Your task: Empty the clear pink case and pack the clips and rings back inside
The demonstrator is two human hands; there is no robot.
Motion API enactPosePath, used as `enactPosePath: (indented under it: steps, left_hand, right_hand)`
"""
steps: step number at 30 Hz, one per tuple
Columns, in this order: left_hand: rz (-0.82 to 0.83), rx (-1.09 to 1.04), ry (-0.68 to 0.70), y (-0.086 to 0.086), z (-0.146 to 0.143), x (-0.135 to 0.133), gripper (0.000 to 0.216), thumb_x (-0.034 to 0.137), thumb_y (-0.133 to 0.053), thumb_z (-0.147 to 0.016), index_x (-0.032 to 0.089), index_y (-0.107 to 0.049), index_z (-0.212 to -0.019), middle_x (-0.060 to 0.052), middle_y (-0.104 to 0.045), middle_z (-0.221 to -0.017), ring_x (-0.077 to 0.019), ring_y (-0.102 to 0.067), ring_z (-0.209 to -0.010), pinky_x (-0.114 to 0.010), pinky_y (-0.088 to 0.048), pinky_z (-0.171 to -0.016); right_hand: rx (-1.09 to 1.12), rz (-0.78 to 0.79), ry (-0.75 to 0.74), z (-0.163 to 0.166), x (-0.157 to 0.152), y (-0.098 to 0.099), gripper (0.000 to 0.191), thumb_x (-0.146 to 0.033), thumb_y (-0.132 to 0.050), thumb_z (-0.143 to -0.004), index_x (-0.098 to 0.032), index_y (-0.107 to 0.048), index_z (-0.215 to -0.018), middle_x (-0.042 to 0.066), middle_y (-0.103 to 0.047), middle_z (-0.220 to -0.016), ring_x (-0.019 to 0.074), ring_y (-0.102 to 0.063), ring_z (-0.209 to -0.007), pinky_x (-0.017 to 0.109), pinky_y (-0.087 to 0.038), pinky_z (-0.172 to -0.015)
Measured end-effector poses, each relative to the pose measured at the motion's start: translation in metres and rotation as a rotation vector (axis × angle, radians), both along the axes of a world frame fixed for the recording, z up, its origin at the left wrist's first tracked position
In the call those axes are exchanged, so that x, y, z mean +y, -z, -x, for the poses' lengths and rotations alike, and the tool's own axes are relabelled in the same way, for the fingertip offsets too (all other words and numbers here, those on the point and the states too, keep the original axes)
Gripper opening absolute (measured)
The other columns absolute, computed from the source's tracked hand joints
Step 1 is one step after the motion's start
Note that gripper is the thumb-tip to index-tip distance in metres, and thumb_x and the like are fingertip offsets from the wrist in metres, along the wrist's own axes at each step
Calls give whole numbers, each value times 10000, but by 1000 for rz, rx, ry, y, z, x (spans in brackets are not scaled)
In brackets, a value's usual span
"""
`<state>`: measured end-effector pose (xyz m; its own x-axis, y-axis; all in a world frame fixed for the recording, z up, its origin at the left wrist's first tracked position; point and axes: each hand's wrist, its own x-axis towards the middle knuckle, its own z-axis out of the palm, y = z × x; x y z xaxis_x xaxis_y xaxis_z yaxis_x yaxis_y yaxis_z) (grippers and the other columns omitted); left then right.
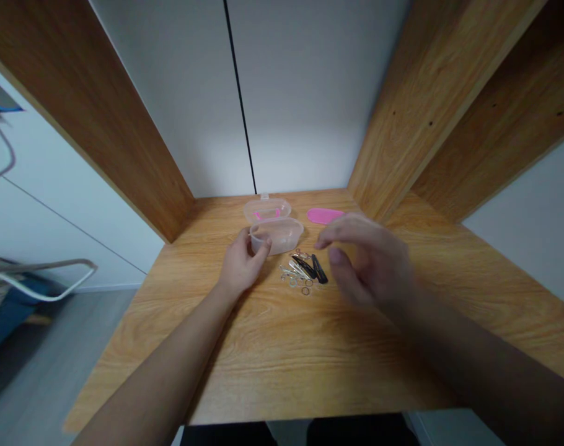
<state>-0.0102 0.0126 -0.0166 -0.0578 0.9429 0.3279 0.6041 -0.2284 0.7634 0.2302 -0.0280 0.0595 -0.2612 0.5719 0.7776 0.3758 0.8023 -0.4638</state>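
A clear plastic case [282, 234] stands on the wooden desk with its lid [268, 212] folded back behind it. My left hand [243, 261] grips the case's near left side, thumb against the front wall. In front of the case lies a small pile of hair clips [303, 266], some black and some pale, with several small rings [305, 290] at its near edge. To the right of the pile my right hand [372, 257] hovers, blurred, fingers curved and thumb apart from them. Nothing shows between those fingers. Behind it a pink oval piece [325, 215] lies flat, partly covered.
The wooden desk [273, 359] runs back to a pale panel [305, 111]. A wooden upright [100, 111] rises at the left and another wooden post [416, 118] at the right. Beyond the desk's left edge are a white curved tube [54, 297] and a grey floor [91, 328].
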Motion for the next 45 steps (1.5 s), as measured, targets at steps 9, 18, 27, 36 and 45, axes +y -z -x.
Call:
enactPosePath:
  steps: [9,18,27,36,45]
  left_hand:
    - [-3,76,-20,-2,2,1,389,467,-593,-898,165,-634,-1140,-110,-744,-1075,-273,-696,-962,-411,-529,-871]
    - [-34,35,0,-2,1,2,385,429,-611,-878,173,-632,-1165,-107,-745,-1104,-272,-702,-995,-420,-533,-912]
    - [-39,16,11,-3,1,2,392,429,-622,-876,169,-638,-1169,-110,-747,-1114,-268,-705,-1005,-415,-534,-929]
    - [-29,18,4,-4,0,2,402,438,-622,-868,170,-644,-1168,-109,-749,-1121,-276,-707,-1013,-420,-537,-923]
    - [-16,32,-3,-5,0,1,413,467,-616,-879,159,-644,-1153,-121,-749,-1106,-280,-707,-999,-429,-536,-919]
  right_hand:
    - [-398,314,3,-34,90,73,90,-251,-636,-862,-194,-641,-792,23,-638,-747,161,-578,-683,296,-459,-640]
    - [-596,243,-150,-21,62,56,253,-389,-793,-775,-207,-653,-880,64,-639,-933,239,-593,-918,373,-462,-810]
    - [-529,280,-242,-19,63,63,56,-231,-746,-795,-215,-696,-816,57,-613,-944,217,-595,-927,374,-472,-841]
    - [-308,240,-181,-20,64,59,74,-170,-630,-837,-207,-641,-774,28,-629,-777,177,-588,-745,322,-474,-704]
    - [-614,374,-139,-34,76,62,166,-125,-597,-669,-216,-483,-588,-4,-582,-647,162,-534,-662,295,-384,-652]
